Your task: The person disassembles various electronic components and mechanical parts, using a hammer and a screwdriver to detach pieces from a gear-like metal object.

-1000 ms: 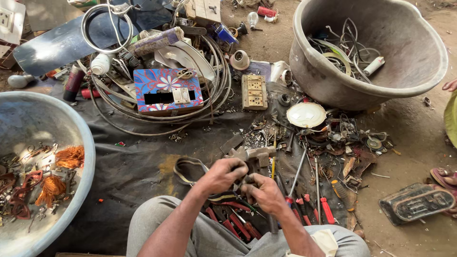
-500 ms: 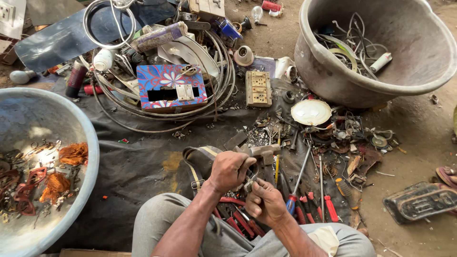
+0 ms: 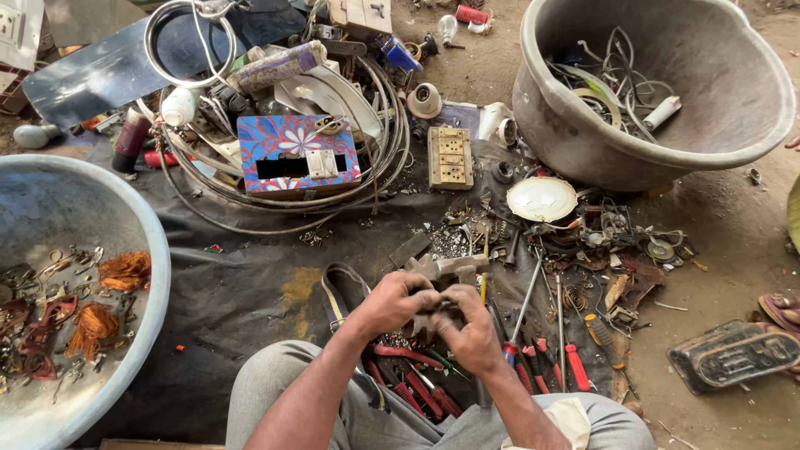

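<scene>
Both my hands close around one small dark metal part [image 3: 435,310], held over my lap. My left hand [image 3: 393,302] grips it from the left, my right hand [image 3: 471,329] from the right, fingers curled tight. Most of the part is hidden between the fingers. Just beyond my hands a grey metal piece [image 3: 446,268] lies on the black sheet [image 3: 242,283]. Red-handled pliers and screwdrivers [image 3: 533,354] lie beneath and to the right of my hands.
A grey basin [image 3: 133,250] with copper wire and scrap stands at left. A large tub [image 3: 667,150] with cables stands at back right. Coiled wire [image 3: 392,125], a colourful box [image 3: 296,154], a beige socket plate [image 3: 450,157] and a white disc [image 3: 542,198] lie beyond. A dark flat casing [image 3: 733,354] lies on the dirt at right.
My hands have drawn closer together around the small part and turned it slightly. The view has shifted a little downward and left.
</scene>
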